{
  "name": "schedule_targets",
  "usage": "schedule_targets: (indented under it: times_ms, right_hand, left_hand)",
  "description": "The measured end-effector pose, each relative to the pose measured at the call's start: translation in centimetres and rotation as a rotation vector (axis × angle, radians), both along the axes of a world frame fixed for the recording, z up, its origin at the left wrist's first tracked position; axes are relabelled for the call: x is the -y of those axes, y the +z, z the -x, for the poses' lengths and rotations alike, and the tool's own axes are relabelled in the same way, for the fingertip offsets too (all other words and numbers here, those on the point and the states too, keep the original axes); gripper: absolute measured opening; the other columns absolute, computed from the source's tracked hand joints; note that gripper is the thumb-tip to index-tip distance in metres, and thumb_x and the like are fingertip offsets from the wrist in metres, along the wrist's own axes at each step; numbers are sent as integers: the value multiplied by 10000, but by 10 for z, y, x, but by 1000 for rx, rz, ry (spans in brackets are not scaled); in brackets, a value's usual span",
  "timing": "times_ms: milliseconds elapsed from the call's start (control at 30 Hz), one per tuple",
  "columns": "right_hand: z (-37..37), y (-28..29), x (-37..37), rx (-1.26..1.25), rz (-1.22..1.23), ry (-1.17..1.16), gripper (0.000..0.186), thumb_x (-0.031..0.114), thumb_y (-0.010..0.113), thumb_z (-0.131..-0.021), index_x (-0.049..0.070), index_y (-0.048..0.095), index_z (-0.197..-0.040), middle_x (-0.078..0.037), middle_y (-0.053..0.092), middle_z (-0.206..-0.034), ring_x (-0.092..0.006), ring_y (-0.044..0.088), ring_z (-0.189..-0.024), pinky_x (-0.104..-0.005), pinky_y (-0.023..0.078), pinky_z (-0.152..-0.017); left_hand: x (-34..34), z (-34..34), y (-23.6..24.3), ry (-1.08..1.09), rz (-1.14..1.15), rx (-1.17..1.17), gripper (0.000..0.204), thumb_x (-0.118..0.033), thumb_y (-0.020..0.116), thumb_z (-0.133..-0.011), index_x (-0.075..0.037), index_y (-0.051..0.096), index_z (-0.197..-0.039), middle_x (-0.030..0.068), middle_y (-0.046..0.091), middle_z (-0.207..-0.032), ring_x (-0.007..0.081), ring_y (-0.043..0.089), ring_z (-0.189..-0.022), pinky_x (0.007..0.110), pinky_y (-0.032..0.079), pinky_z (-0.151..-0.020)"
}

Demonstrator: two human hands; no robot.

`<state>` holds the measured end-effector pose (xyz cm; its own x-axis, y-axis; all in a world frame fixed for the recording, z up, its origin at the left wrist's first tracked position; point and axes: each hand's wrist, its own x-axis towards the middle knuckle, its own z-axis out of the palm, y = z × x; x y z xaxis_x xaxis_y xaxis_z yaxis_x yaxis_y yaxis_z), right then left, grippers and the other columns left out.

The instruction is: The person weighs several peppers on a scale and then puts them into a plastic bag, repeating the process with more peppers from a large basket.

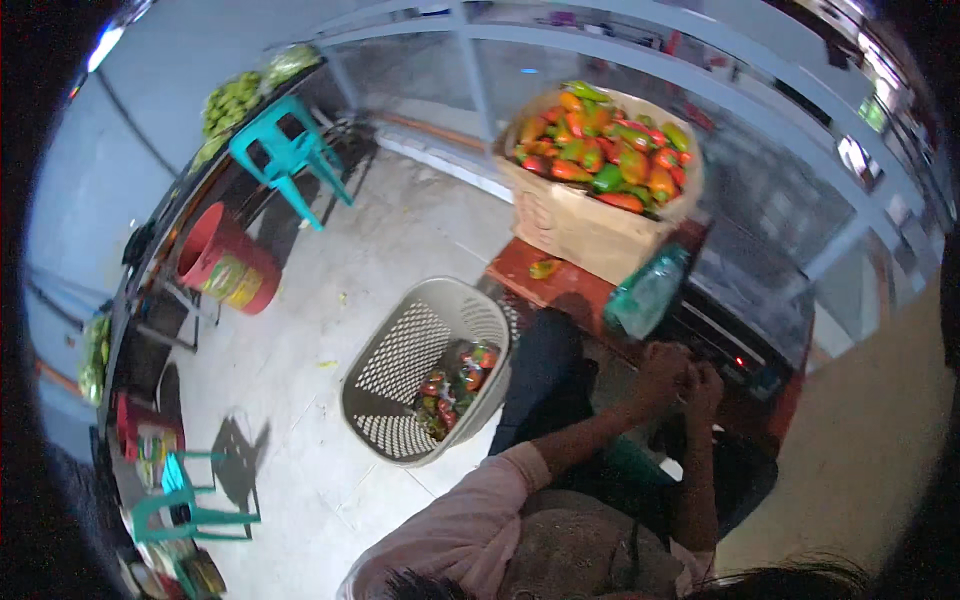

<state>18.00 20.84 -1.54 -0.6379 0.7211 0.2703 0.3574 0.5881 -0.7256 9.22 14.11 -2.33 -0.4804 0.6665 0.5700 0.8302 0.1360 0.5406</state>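
Note:
My left hand (pixel 664 372) and my right hand (pixel 704 384) meet above my lap, fingers bent and pressed together. Whatever they pinch, if anything, is too small and dark to make out. Just beyond them is a black device (pixel 722 335) with a small red light. A bundle of green, see-through plastic bags (pixel 648 290) lies beside it, on the red-brown bench (pixel 590 298). Behind the bags, a large cardboard box (pixel 565 230) is heaped with red, orange and green peppers (pixel 610 150). One loose pepper (pixel 544 268) rests on the bench in front of the box.
Left of my legs, a grey perforated basket (pixel 385 385) on the pale floor holds clear bags of peppers (pixel 460 390). Farther left stand a red bucket (pixel 230 260), a teal stool (pixel 285 150) and a teal chair (pixel 190 510). A blue-grey metal frame (pixel 470 75) runs behind the box.

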Motion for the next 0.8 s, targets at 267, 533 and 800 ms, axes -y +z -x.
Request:
schedule_targets:
  times_ms: [267, 533, 800]
  right_hand:
    - [5, 67, 28, -108, -886, 97, 189, 193, 479, -771, 16, 479, -706, -82, 465, -652, -150, 432, -554, -304, 340, -471]
    - [6, 103, 61, -262, -51, -4, 188, 184, 485, -748, 16, 478, -665, -45, 449, -583, -109, 410, -503, -258, 341, -470]
    - [28, 132, 86, -223, 156, 59, 169, 171, 492, -735, 18, 479, -665, -26, 459, -600, -87, 428, -520, -220, 350, -480]
  left_hand:
    - [18, -3, 27, -213, -24, -24, 257, -139, 491, -662, -45, 472, -901, 133, 465, -953, 280, 419, -925, 447, 246, -855]
    - [79, 7, 117, -217, 306, 39, 137, -137, 531, -618, -30, 541, -704, 130, 513, -740, 285, 488, -739, 417, 351, -727]
    - [98, 22, 86, -241, 356, 217, 238, -141, 557, -599, -35, 524, -810, 85, 450, -904, 218, 396, -933, 356, 288, -814]
